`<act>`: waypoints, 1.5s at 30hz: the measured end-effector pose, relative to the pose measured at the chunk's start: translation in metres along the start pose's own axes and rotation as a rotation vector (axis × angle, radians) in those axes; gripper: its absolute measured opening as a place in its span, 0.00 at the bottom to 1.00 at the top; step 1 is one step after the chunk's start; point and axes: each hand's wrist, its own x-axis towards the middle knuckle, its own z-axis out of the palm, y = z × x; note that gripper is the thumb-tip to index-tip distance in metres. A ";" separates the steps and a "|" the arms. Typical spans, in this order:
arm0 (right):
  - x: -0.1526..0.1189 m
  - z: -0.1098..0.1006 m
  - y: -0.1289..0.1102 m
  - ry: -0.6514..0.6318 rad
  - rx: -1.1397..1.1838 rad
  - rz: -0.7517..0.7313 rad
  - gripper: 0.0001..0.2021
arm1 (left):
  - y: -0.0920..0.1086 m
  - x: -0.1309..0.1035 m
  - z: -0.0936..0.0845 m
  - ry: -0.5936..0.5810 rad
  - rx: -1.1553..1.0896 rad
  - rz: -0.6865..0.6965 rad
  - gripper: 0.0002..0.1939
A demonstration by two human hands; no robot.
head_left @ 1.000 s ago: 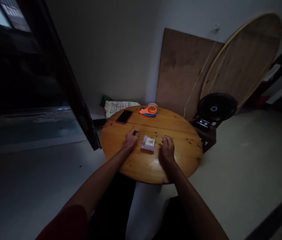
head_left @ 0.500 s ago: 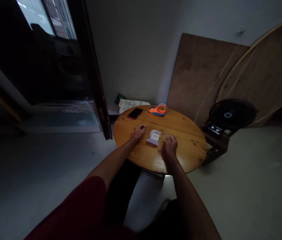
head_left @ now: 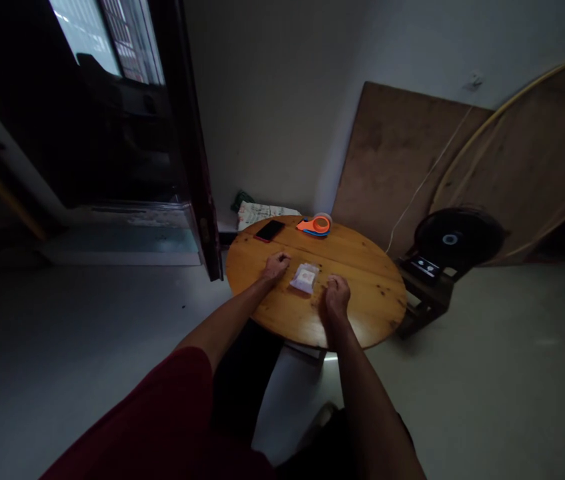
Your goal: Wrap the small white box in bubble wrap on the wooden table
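Observation:
A small package in clear wrapping, with a pale label on top (head_left: 305, 278), lies on the round wooden table (head_left: 362, 267). To its left, my left hand (head_left: 277, 266) rests on the tabletop with fingers curled in, not touching the package. My right hand (head_left: 337, 294) rests on the other side, also in a loose fist and a little apart from the package. I see nothing held in either hand. Beyond them, an orange and blue tape dispenser (head_left: 316, 225) with a roll of tape stands near the far edge, and a phone with a dark screen (head_left: 269, 231) lies left of it.
Right of the table a black fan (head_left: 455, 237) stands on a dark wooden stool (head_left: 429, 300). A brown board (head_left: 402, 147) and a large round panel (head_left: 537, 147) lean on the wall, with a white cord hanging in front. A dark door frame (head_left: 189, 147) rises at left.
The whole view has shifted slightly, the background lower in the picture. Both hands stay in about the same place beside the package, which has not visibly moved on the table.

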 end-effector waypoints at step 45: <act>0.007 -0.007 -0.027 -0.148 -0.057 0.119 0.13 | 0.039 -0.080 -0.008 -0.263 0.577 0.526 0.13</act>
